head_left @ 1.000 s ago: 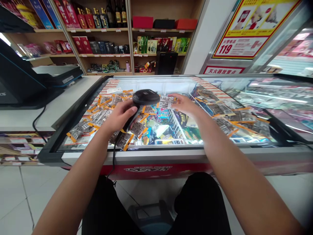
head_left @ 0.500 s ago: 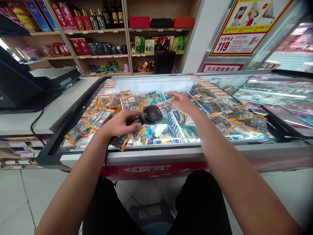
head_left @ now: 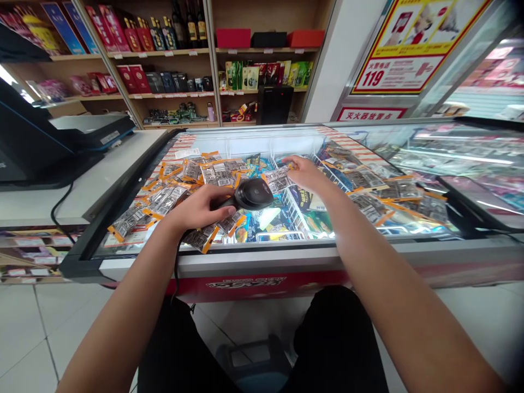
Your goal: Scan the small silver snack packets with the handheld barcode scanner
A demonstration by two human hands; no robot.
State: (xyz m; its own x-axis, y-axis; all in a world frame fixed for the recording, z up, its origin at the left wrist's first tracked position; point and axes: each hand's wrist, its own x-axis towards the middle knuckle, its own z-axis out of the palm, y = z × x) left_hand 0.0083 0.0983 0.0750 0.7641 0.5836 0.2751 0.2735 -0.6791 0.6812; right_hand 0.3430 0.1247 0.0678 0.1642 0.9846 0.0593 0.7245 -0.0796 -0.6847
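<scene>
Head view: little orange-ended packets (head_left: 164,199) lie all over the glass top of the freezer (head_left: 262,256). Just above them my left hand (head_left: 200,210) is closed tight round the handle of the black scanner (head_left: 254,194), which looks hard and a bit heavy, so the handle is the best place to hold it. Further right, my right hand (head_left: 307,173) pinches the edge of one small packet (head_left: 277,178), which looks thin, light and slippery, and under the glass wire baskets (head_left: 291,204) hold bright ice-cream packs (head_left: 278,222).
</scene>
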